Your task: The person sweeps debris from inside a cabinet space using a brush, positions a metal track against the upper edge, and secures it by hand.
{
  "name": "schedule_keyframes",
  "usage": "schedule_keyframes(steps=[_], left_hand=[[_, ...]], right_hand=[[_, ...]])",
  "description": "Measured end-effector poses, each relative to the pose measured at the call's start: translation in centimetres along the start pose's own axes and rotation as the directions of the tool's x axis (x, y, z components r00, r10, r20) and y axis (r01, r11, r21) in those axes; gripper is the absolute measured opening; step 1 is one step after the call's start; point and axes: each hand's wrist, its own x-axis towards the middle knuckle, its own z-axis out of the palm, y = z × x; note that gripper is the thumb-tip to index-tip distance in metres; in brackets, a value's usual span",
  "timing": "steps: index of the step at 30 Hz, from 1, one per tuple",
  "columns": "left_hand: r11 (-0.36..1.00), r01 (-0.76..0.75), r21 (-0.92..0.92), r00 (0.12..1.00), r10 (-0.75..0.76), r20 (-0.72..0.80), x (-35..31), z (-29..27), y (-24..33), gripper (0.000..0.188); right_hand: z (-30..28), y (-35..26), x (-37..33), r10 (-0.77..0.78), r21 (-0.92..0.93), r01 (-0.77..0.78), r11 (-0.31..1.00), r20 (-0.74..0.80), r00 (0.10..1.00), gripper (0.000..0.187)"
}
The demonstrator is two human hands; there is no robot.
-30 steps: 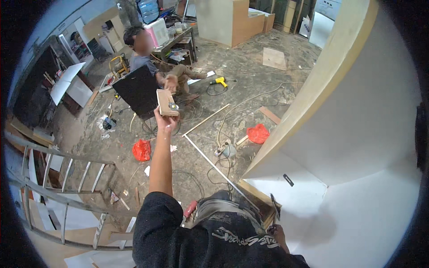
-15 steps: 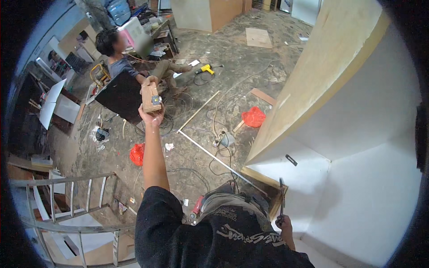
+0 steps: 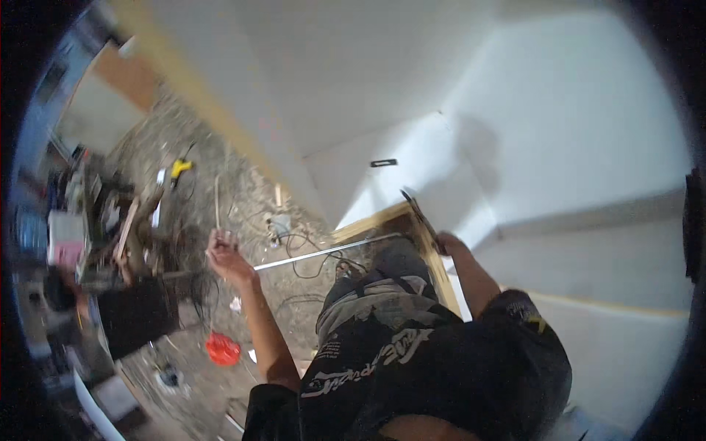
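Observation:
My left hand [image 3: 229, 257] reaches out over the floor to the left, smeared by motion. Its fingers look loosely apart, and I see nothing between them. On the right, my right hand [image 3: 451, 247] is closed around a long, slim dark tool [image 3: 421, 217]; its exact kind is unclear. The tool points up and left, close to the wooden edge [image 3: 438, 273] of a white-lined cabinet. A black slotted piece [image 3: 383, 162] shows against the white panel [image 3: 412, 173] beyond the tool's tip.
A white strip [image 3: 312, 255] lies across the floor by my legs, with dark cables [image 3: 298, 242] near it. Farther left are a yellow power tool [image 3: 179, 169], a red plastic bag [image 3: 222, 348] and a blurred seated person beside a dark board [image 3: 138, 312]. White cabinet walls [image 3: 581, 110] rise on the right.
The view has swung right toward the cabinet. The wooden block, which another person's hand also touched, has left my left hand, and that arm is lower. The right hand still grips the dark tool.

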Motion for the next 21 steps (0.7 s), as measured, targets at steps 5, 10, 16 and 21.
schedule_keyframes(steps=[5,10,16,21], left_hand=[[0.829,-0.559,0.015,0.777,0.518,0.359,-2.0,17.1,8.4,0.066],[0.763,-0.583,0.278,0.811,0.565,0.151,-2.2,20.7,7.0,0.07],[-0.344,-0.125,0.931,0.702,0.633,0.328,-1.0,14.8,5.6,0.028],[-0.236,-0.156,0.959,0.434,0.856,0.281,-0.9,11.9,6.7,0.043]], right_hand=[[4.4,-9.9,-2.2,-0.08,0.25,0.121,0.961,-0.17,0.982,0.025],[3.0,-17.1,-1.2,-0.063,0.032,0.07,0.997,-0.181,0.982,0.024],[-4.2,-28.2,7.2,-0.066,-0.168,-0.023,0.986,-0.504,0.861,0.017],[-10.4,-36.6,17.0,-0.295,-0.655,-0.263,0.708,-0.613,0.733,0.022]])
